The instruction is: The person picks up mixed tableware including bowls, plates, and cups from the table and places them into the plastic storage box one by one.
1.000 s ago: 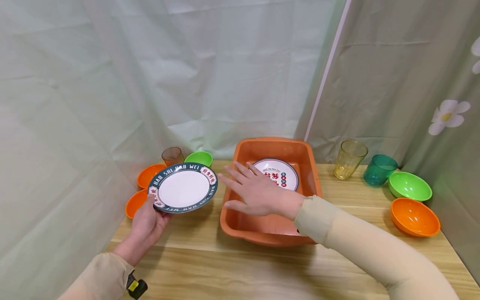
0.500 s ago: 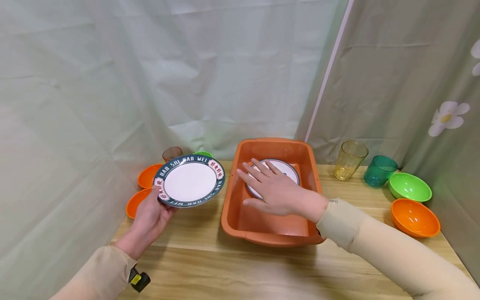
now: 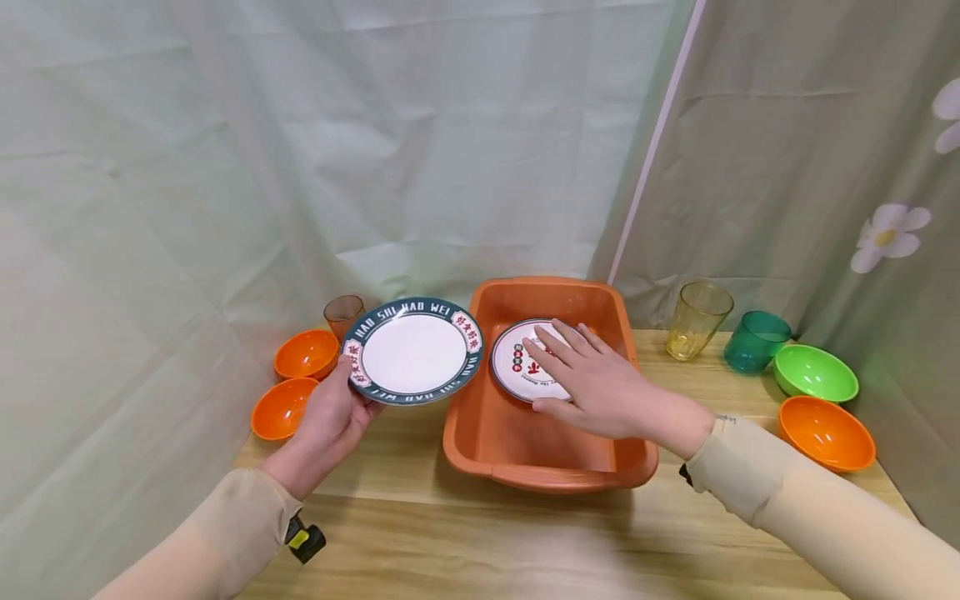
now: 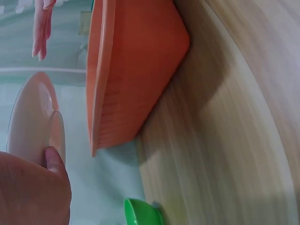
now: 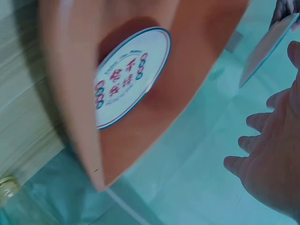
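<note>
My left hand (image 3: 333, 417) grips the near-left rim of a white plate (image 3: 412, 354) with a dark green lettered border. It holds the plate in the air, tilted, just left of an orange-brown plastic basin (image 3: 551, 479). From below, in the left wrist view, the thumb lies at the plate's foot ring (image 4: 57, 136). My right hand (image 3: 600, 383) is spread over the basin, holding nothing. Beneath it a second white plate (image 3: 513, 362) with red characters lies inside the basin, partly hidden by the fingers in the head view.
At left are two orange bowls (image 3: 306, 354) and a brown cup (image 3: 345, 312); a green bowl (image 4: 143, 213) shows in the left wrist view. At right stand a yellow glass (image 3: 697, 321), a teal cup (image 3: 756, 342), a green bowl (image 3: 815, 372) and an orange bowl (image 3: 827, 433). Curtains enclose the table.
My left hand has carried the green-bordered plate right and slightly up, up to the basin's left edge. My right hand has moved right across the basin, uncovering the left part of the plate inside.
</note>
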`<state>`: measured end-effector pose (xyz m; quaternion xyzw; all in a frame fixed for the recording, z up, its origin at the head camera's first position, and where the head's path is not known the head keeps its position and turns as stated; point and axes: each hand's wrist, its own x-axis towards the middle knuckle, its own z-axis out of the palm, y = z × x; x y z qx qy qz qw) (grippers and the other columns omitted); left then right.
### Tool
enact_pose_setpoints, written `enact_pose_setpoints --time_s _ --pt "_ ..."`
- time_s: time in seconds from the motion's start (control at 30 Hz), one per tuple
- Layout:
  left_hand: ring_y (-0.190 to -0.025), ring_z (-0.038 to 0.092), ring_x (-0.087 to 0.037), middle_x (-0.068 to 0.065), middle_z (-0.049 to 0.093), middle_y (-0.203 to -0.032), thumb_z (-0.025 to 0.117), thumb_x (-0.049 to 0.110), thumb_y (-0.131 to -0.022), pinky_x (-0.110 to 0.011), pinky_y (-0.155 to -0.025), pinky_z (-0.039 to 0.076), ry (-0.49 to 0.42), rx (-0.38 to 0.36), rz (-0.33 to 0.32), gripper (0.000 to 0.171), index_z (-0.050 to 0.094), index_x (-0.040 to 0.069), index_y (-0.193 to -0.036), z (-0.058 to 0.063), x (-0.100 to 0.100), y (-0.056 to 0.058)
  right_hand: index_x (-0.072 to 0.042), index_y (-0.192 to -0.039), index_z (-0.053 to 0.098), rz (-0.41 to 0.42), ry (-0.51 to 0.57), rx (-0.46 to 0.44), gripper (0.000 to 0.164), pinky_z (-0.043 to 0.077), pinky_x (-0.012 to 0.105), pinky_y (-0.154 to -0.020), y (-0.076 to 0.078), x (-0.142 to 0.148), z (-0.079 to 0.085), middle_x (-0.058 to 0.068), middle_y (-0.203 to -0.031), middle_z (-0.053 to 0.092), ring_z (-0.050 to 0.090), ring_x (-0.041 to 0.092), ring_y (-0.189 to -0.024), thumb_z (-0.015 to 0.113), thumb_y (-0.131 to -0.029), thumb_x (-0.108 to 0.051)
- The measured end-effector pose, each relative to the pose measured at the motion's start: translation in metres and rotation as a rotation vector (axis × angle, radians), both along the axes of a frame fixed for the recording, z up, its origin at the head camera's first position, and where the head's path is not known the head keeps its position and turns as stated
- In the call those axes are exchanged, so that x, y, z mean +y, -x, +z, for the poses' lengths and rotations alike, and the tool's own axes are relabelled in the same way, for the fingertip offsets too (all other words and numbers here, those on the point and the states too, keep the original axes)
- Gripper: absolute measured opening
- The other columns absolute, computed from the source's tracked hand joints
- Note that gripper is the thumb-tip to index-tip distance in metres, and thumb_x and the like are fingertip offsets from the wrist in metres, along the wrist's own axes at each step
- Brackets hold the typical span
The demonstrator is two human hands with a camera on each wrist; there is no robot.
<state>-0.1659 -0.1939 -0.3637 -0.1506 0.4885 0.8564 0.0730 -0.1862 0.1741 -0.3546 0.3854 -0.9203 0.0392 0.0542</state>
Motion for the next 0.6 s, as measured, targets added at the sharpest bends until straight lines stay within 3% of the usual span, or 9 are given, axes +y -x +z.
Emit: enact_pose_setpoints --time_s 0.27,0.6 --pt "-0.117 0.063 -0.017 -0.009 0.047 -0.154 0.03 0.041 -0.112 -0.032 -0.098 0.053 0.03 0.012 -0.05 0.055 0.025 0.022 -0.164 0.0 0.027 0.01 -0.015 -0.165 0.022 -0.043 0.005 -0.047 0.082 0.003 0.054 -0.124 -0.007 0.032 -0.004 0.009 -0.17 0.012 -0.001 0.031 -0.157 0.044 -0.103 -0.063" --pt "-0.107 0.065 -0.016 -0.012 0.05 -0.152 0.03 0.039 -0.113 -0.032 -0.093 0.056 0.025 0.017 -0.091 0.056 0.026 0.016 -0.163 -0.001 0.058 0.022 -0.018 -0.166 0.017 -0.127 0.019 -0.051 0.083 0.009 0.06 -0.122 -0.011 0.067 0.001 0.007 -0.171 0.011 0.0 0.033 -0.157 0.049 -0.102 -0.061"
